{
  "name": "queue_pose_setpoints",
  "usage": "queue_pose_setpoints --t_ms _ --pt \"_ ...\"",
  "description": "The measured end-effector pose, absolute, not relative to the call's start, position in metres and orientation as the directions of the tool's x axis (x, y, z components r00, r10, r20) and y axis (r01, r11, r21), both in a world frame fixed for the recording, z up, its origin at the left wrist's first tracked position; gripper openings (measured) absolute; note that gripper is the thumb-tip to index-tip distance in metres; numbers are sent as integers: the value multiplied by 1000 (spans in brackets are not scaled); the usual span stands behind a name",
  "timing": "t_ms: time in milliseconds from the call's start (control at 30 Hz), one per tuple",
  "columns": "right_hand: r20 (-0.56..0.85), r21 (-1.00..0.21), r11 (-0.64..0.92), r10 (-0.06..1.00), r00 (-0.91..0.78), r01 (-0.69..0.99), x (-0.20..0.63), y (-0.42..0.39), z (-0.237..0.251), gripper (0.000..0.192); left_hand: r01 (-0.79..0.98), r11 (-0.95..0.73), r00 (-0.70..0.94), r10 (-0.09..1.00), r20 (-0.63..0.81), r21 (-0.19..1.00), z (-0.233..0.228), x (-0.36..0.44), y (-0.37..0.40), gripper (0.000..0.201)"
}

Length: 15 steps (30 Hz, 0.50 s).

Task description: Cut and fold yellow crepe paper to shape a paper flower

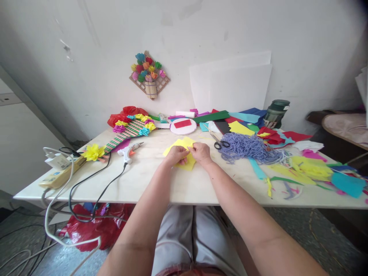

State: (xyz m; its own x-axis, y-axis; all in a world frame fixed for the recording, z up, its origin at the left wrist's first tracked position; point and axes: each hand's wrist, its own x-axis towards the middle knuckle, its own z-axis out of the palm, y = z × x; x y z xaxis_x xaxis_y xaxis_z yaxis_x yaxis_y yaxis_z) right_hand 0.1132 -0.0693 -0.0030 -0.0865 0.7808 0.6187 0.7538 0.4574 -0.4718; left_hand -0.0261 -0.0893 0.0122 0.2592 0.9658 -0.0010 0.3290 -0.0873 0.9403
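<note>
A piece of yellow crepe paper (189,163) is held just above the table in front of me, with creases across it. My left hand (177,154) pinches it near the middle, fingers closed. My right hand (201,152) grips it from the other side, thumb and fingertips pressed together close to the left ones. Part of the paper is hidden behind both hands. Beyond them lies a white oval card (183,130) with a red paper rectangle (182,124) on it. To the right of my right hand are black-handled scissors (221,145).
A white glue gun (126,153) with its cord lies left, beside a power strip (59,174). A striped craft piece with paper flowers (130,132) stands behind it. Purple yarn (250,147), paper scraps (310,168) and a dark green bottle (276,114) occupy the right side.
</note>
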Motion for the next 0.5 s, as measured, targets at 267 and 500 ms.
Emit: queue_pose_setpoints --t_ms 267,500 --pt "536 -680 458 843 -37 572 115 -66 -4 33 267 -106 270 962 31 958 17 -29 -94 30" --pt "270 -962 271 942 -198 -21 119 -71 2 32 113 -144 394 915 89 983 11 -33 -90 31"
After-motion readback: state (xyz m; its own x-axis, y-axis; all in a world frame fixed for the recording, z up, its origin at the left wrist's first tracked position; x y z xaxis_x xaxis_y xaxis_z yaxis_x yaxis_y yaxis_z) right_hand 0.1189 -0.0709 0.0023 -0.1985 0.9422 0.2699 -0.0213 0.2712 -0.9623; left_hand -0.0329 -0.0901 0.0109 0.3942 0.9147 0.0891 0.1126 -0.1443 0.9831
